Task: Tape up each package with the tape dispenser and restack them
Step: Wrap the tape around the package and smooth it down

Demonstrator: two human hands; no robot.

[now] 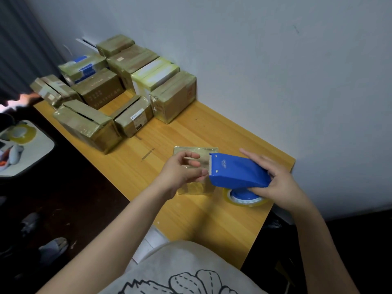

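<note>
A small flat package [196,154] wrapped in yellowish tape lies on the wooden table [212,215] in front of me. My right hand [273,179] grips the blue tape dispenser [237,171], whose toothed blade points left over the package; its clear tape roll [244,198] hangs underneath. My left hand [183,171] hovers over the package, fingers pinching the tape end at the blade. Part of the package is hidden under both hands.
Several taped cardboard boxes [118,90] stand grouped at the table's far left end against the white wall. A small side table [27,149] at the left holds a spare tape roll [22,133]. Slippers [53,249] lie on the dark floor.
</note>
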